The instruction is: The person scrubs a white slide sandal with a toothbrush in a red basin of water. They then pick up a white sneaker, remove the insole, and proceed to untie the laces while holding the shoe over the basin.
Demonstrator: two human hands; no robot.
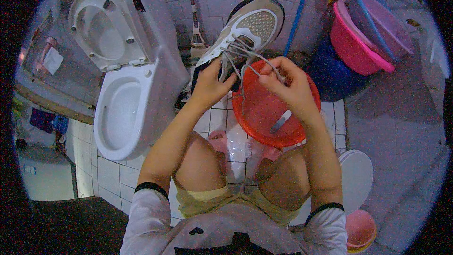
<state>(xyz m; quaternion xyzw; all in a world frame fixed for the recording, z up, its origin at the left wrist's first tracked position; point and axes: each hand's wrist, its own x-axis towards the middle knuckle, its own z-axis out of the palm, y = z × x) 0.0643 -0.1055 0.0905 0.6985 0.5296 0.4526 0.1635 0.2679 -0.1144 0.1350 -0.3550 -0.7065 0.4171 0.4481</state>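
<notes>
A beige and white sneaker is held up ahead of me, toe pointing away to the upper right. My left hand is closed around its heel end, with the thumb toward the opening. My right hand pinches a grey shoelace drawn out from the shoe to the right. Other lace strands hang loosely over the tongue and opening. Below the hands, an orange-red basin stands on the floor. A narrow item with a white end lies in it; its kind is unclear.
A white toilet with its lid raised stands at left. Stacked pink and blue basins lean at upper right above a dark blue tub. A blue pole rises behind. Another dark shoe sits beside the toilet.
</notes>
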